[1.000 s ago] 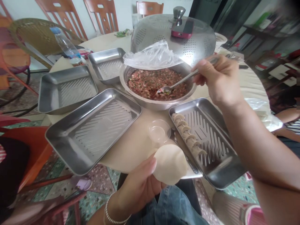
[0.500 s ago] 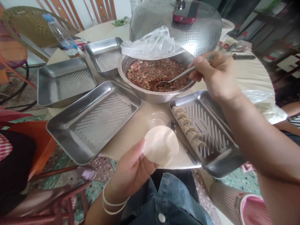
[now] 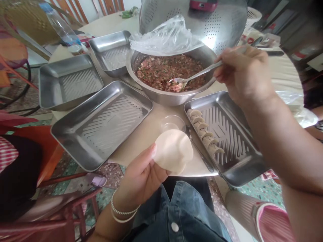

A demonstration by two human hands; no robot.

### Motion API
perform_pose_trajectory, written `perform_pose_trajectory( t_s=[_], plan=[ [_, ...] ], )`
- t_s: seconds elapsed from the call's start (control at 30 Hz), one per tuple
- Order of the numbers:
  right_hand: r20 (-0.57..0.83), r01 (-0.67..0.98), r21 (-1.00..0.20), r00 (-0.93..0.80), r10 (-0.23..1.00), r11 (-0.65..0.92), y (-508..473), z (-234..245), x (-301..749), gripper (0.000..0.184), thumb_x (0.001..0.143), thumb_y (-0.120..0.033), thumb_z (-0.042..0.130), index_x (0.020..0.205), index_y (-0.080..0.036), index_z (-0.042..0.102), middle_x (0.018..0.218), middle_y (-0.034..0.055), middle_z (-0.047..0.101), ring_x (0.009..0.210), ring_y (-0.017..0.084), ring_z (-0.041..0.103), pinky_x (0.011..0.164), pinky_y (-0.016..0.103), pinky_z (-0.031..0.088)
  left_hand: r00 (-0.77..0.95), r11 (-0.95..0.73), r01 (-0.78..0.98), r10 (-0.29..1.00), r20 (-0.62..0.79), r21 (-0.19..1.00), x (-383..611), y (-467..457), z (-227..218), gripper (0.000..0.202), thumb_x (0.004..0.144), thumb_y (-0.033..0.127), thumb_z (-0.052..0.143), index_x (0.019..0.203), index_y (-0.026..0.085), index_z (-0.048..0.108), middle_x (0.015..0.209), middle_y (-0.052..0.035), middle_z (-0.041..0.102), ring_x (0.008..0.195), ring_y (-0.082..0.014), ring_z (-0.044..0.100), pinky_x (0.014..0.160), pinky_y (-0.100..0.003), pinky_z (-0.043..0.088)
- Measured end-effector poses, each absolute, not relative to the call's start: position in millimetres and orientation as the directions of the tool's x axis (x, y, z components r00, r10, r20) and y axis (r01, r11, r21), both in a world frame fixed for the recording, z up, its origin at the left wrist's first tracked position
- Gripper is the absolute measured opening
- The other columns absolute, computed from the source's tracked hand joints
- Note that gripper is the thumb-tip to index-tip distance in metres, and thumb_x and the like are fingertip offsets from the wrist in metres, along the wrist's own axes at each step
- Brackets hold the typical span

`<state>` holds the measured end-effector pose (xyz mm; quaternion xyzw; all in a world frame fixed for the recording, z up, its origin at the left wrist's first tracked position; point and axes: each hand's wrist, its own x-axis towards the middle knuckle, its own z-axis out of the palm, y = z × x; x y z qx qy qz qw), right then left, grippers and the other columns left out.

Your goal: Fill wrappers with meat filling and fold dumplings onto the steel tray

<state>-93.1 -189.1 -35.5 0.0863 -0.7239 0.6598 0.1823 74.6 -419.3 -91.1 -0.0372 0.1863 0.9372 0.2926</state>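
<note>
A round dumpling wrapper [image 3: 174, 151] is pinched at its left edge by my left hand [image 3: 145, 174], above the front of the table. My right hand [image 3: 244, 72] is closed around the handle of a metal spoon [image 3: 202, 71]. Some meat filling sits on the spoon's bowl, at the near side of a large steel bowl [image 3: 161, 95]. Minced meat filling [image 3: 174, 69] with green bits covers the inside of that bowl. Beneath my right forearm, a steel tray [image 3: 229, 134] holds a row of several folded dumplings [image 3: 204, 132] along its left side.
Several ridged steel trays stand left of the bowl, the nearest tray [image 3: 111, 124] by the table edge. A small clear dish [image 3: 173, 123] and a utensil [image 3: 202, 154] lie behind the wrapper. A plastic bag [image 3: 166, 38] drapes over the bowl's far rim, before a large colander [image 3: 214, 30].
My right hand has lifted the spoon slightly and moved right; filling now shows on the spoon. My left hand keeps holding the wrapper in about the same place. The view has shifted slightly.
</note>
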Motion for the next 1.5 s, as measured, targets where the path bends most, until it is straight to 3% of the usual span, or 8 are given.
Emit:
perform_pose_trajectory(
  t_s=[0.13,0.27,0.47,0.53,0.7,0.87,1.17,1.5],
  plan=[
    [0.358,-0.345,-0.934,-0.907,0.220,0.093,-182,-38,-100,0.030,0.087,-0.009,0.050,0.062,-0.016,0.064,0.049,0.0016,0.056,0.036,0.008,0.043,0.036,0.023,0.025,-0.824,-0.750,-0.564,0.537,-0.179,0.345,71,-419,-85,0.037,0.097,0.029,0.041,0.122,0.014,0.064,0.122,-0.0073,0.067,0.124,-0.0212,0.056,0.111,-0.032,0.039],
    [0.495,-0.473,-0.868,-0.845,0.200,0.149,-179,-43,-101,0.024,0.091,-0.017,0.053,0.071,-0.016,0.065,0.054,0.0005,0.058,0.040,0.008,0.045,0.040,0.023,0.028,-0.832,-0.750,-0.551,0.527,-0.173,0.365,69,-417,-82,0.038,0.098,0.029,0.038,0.119,0.014,0.066,0.124,-0.0080,0.066,0.130,-0.0225,0.049,0.114,-0.034,0.036],
    [0.651,-0.670,-0.542,-0.716,-0.251,0.506,-172,-47,-82,0.023,0.089,-0.041,0.062,0.090,-0.020,0.069,0.081,0.0029,0.067,0.075,0.012,0.061,0.069,0.027,0.044,-0.826,-0.738,-0.562,0.522,-0.212,0.373,70,-415,-82,0.036,0.097,0.030,0.040,0.116,0.016,0.068,0.123,-0.0074,0.066,0.134,-0.0243,0.045,0.118,-0.039,0.031],
    [0.664,-0.684,-0.463,-0.689,-0.291,0.564,-171,-46,-81,0.026,0.093,-0.043,0.055,0.091,-0.021,0.068,0.082,0.0034,0.067,0.077,0.012,0.061,0.071,0.028,0.043,-0.826,-0.738,-0.563,0.520,-0.218,0.372,70,-414,-81,0.037,0.097,0.029,0.039,0.116,0.015,0.067,0.123,-0.0076,0.067,0.135,-0.0244,0.044,0.118,-0.040,0.029],
    [0.650,-0.620,-0.638,-0.752,-0.112,0.458,-170,-42,-90,0.030,0.089,-0.048,0.060,0.080,-0.021,0.068,0.061,0.0012,0.061,0.056,0.010,0.054,0.057,0.027,0.038,-0.828,-0.734,-0.556,0.531,-0.182,0.390,71,-416,-79,0.040,0.098,0.029,0.036,0.116,0.015,0.068,0.124,-0.0077,0.066,0.137,-0.0238,0.040,0.120,-0.040,0.024],
    [0.637,-0.614,-0.754,-0.770,0.033,0.232,-168,-38,-94,0.024,0.083,-0.036,0.068,0.067,-0.019,0.068,0.050,-0.0006,0.054,0.043,0.009,0.044,0.044,0.026,0.029,-0.838,-0.740,-0.542,0.509,-0.195,0.398,71,-418,-79,0.041,0.098,0.030,0.035,0.122,0.013,0.064,0.126,-0.0083,0.065,0.137,-0.0232,0.040,0.121,-0.039,0.023],
    [0.392,-0.399,-0.915,-0.847,0.360,0.059,-163,-44,-110,0.030,0.087,-0.013,0.050,0.060,-0.018,0.060,0.047,-0.0005,0.051,0.037,0.007,0.039,0.039,0.024,0.024,-0.848,-0.746,-0.529,0.443,-0.292,0.404,63,-409,-74,0.044,0.097,0.029,0.035,0.135,0.015,0.053,0.127,-0.0080,0.064,0.136,-0.0231,0.042,0.119,-0.041,0.027],
    [0.287,-0.300,-0.953,-0.936,0.202,-0.036,-190,-23,-23,0.031,0.089,-0.013,0.049,0.068,-0.024,0.068,0.057,0.0002,0.054,0.049,0.006,0.049,0.044,0.020,0.037,-0.865,-0.786,-0.492,0.393,-0.313,0.375,47,-408,-67,0.044,0.099,0.031,0.031,0.129,0.010,0.055,0.119,-0.0090,0.069,0.129,-0.0233,0.050,0.114,-0.041,0.036]
  ],
)
